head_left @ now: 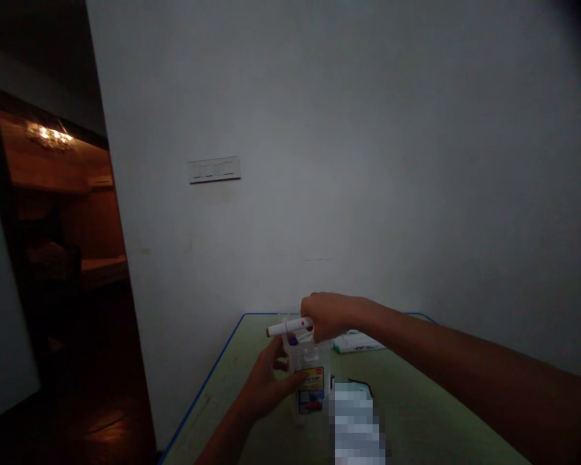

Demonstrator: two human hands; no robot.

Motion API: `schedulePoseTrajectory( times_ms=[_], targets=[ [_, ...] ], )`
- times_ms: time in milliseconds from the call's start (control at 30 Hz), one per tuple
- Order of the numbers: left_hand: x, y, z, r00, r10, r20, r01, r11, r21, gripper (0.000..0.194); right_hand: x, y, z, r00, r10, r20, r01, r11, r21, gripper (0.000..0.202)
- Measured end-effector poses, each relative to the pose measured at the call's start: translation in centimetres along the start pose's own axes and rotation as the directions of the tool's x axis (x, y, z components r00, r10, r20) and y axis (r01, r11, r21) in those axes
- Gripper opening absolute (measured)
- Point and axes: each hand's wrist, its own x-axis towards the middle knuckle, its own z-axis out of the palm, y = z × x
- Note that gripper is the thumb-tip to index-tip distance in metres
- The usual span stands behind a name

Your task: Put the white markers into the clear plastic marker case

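White markers lie on a green table edged in blue.

Right fingers above left fingers

Dim room, pale wall ahead, switch panel on it; lit lamp beyond a dark doorway at left. Green table, blue edge, up against the wall. Left hand grips a clear upright box, thumb over its yellow-and-blue label. Right hand holds a white pen nearly level above the box mouth, brown end pointing left. Something purple shows inside. More white pens, one green-ended, lie behind, right of the box. Near side: a pixelated patch, contents unreadable.
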Motion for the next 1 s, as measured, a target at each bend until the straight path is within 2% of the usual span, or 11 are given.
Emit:
schedulePoseTrajectory(
  times_ms=[200,400,600,833,1000],
  targets=[
    [-0.1,-0.3,-0.1,1.000,-0.016,-0.015,0.016,1.000,0.004,0.049,0.4,-0.1,-0.1,1.000,0.019,0.019,-0.019,0.999,-0.036,0.031],
    [0.0,0.3,-0.1,1.000,0.000,0.016,0.000,1.000,-0.016,0.051,0.5,1.4,-0.8,0.988,0.030,-0.150,-0.013,0.994,0.112,0.022],
    [0.1,0.3,0.0,1.000,0.002,0.022,-0.001,1.000,-0.021,0.053,0.6,1.4,-0.3,0.997,0.048,-0.068,-0.044,0.997,0.058,0.022],
    [0.0,0.2,0.1,1.000,0.009,0.018,-0.009,1.000,-0.018,0.054,1.1,1.4,1.1,0.986,0.073,-0.153,-0.067,0.997,0.040,0.027],
    [0.0,0.1,-0.1,1.000,0.016,0.024,-0.016,1.000,-0.010,0.052,0.7,2.1,1.0,0.991,0.037,-0.128,-0.022,0.993,0.115,0.022]
  ],
)
